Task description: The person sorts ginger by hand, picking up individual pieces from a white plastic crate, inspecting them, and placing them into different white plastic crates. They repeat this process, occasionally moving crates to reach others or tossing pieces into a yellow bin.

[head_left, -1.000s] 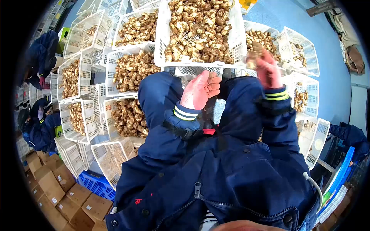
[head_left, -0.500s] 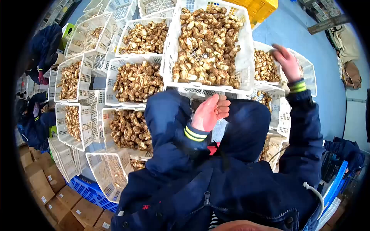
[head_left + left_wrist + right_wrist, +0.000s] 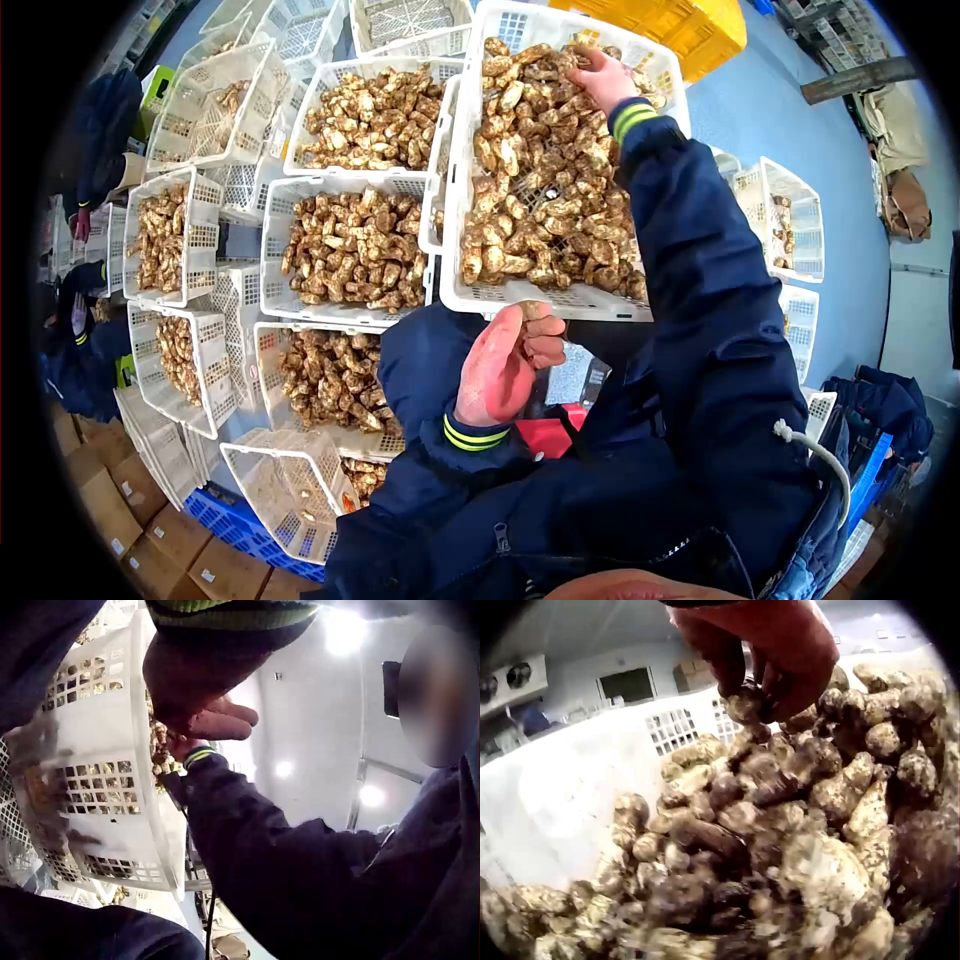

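Note:
A white perforated crate [image 3: 462, 240] full of brown-and-cream matsutake mushrooms [image 3: 550, 215] stands in front of the person. Over its far part reaches the right hand [image 3: 605, 80]; in the right wrist view, its thumb and fingers pinch a small matsutake mushroom [image 3: 744, 705] just above the pile. The left hand [image 3: 497, 365] is close to the crate's near rim, palm turned inward and fingers loosely curled, with no mushroom seen in it. From the left wrist view, that hand [image 3: 206, 675] hangs beside the crate's wall [image 3: 90, 772].
More white crates of mushrooms [image 3: 350, 245] stand in rows on the left, others on the right [image 3: 790, 215]. A yellow crate [image 3: 690, 35] is behind the main one. Cardboard boxes [image 3: 160, 520] and a blue pallet [image 3: 240, 525] lie at lower left. Other people work at far left.
The right hand first carried a mushroom off to the right, then came back without it and reached into the main crate's far part. The left hand stayed near the front rim.

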The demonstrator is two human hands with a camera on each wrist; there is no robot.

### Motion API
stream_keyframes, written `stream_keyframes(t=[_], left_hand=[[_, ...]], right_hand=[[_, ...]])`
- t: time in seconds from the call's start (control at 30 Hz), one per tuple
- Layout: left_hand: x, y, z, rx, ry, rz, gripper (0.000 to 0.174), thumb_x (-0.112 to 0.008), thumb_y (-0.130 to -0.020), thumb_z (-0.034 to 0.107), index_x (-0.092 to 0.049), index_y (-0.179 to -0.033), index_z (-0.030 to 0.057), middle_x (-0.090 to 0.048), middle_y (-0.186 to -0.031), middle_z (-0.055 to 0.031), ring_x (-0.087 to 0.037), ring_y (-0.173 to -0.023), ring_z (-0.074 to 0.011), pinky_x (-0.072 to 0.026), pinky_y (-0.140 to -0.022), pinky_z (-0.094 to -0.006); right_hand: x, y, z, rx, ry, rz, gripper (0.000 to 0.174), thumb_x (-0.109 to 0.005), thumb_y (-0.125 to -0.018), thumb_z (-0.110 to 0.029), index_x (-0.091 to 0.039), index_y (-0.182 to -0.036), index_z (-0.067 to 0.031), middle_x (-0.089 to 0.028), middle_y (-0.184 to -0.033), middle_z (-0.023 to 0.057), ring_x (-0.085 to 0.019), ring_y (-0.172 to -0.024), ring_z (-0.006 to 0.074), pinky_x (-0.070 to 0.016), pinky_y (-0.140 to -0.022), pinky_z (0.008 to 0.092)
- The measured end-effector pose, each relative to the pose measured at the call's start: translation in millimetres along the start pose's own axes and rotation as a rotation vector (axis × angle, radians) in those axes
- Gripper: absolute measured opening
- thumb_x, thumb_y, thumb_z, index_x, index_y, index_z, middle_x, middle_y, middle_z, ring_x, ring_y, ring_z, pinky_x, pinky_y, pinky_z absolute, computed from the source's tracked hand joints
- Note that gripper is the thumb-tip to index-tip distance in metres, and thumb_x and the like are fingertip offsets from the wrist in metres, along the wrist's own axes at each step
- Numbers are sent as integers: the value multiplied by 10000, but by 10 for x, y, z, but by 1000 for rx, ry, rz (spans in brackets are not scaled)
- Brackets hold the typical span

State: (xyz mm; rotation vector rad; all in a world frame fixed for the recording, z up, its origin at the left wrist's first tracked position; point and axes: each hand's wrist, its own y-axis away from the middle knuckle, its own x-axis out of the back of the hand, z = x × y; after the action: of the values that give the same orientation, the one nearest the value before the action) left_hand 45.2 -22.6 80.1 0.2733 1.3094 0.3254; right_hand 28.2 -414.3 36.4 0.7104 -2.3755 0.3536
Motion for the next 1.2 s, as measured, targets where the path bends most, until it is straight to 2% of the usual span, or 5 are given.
stream_keyframes(t=[0.13,0.23,0.37,1.1,1.2], left_hand=[[-47,39,-99,34,-42,-52,346,-401,-919,312,-494,-1073,17,-597,-915,-90,-574,-760,-178,-479,-705,-336],[-167,118,-250,52,39,-241,345,-394,-923,297,-513,-1078,14,-600,-981,-114,-593,-811,-189,-486,-751,-355],[-361,265,-471,115,-84,-178,341,-406,-918,309,-519,-1056,18,-603,-943,-100,-587,-768,-180,-478,-716,-339],[-434,279,-451,-1,-288,-140,329,-510,-871,339,-523,-1065,72,-600,-896,-25,-563,-762,-113,-437,-651,-255],[-362,234,-465,8,-285,-99,335,-502,-871,356,-523,-1073,90,-597,-907,-24,-556,-760,-114,-430,-662,-256]], right_hand=[[523,1017,-321,-273,-1232,-219,482,-508,-848,-145,-339,-1289,-49,-537,-850,11,-498,-952,131,-398,-869,416],[662,1761,-491,232,-1548,-621,460,-555,-822,-207,-400,-1239,-87,-522,-1087,-16,-454,-1100,152,-279,-984,456],[755,2462,-1049,-131,-1456,-367,611,-612,-754,-124,-314,-1285,-71,-553,-995,69,-503,-1041,225,-317,-979,401],[483,3246,-1361,-148,-1436,-510,796,-617,-769,-224,-122,-1373,-72,-408,-1260,147,-536,-913,185,-464,-714,331],[382,3201,-1295,-224,-1482,-487,757,-634,-748,-169,-197,-1352,-37,-572,-923,61,-556,-764,127,-450,-744,291]])
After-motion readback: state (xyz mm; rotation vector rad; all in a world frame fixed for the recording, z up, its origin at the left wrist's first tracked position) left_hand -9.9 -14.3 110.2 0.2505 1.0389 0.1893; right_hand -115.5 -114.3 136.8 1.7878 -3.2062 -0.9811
